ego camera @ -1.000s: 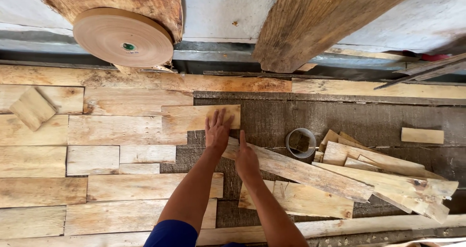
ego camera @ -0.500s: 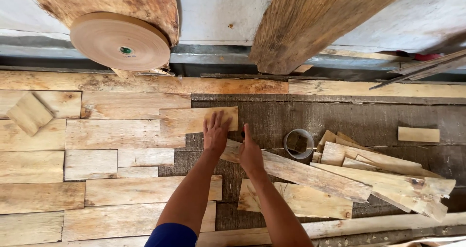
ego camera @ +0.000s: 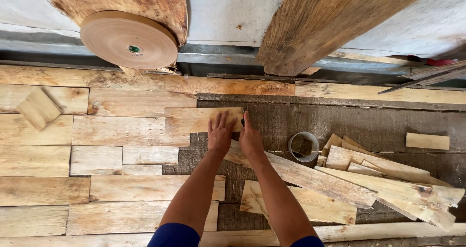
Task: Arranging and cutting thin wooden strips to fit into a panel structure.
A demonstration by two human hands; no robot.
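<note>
While your left hand (ego camera: 221, 133) lies flat, fingers spread, on the right end of the short pale board (ego camera: 201, 119), your right hand (ego camera: 251, 138) stands on edge just beside it, palm against the board's right end, with something small and dark (ego camera: 242, 122) pinched at the fingertips; what it is you cannot tell from here. Neither hand grips the board: the left pins it from above, the right seems to butt it sideways, so it stays tight against the boards (ego camera: 141, 103) to its left. That board sits at the right edge of the laid patchwork of boards, where the rows stop and dark bare backing (ego camera: 340, 121) begins. Near your right forearm a long plank (ego camera: 310, 176) runs slantwise, one end tucked under your wrists. Further right lie a loose heap of offcuts (ego camera: 388, 179) and a tape ring (ego camera: 303, 146). At the far left a big roll of brown tape (ego camera: 128, 39) leans on a rough slab (ego camera: 121, 2).
</note>
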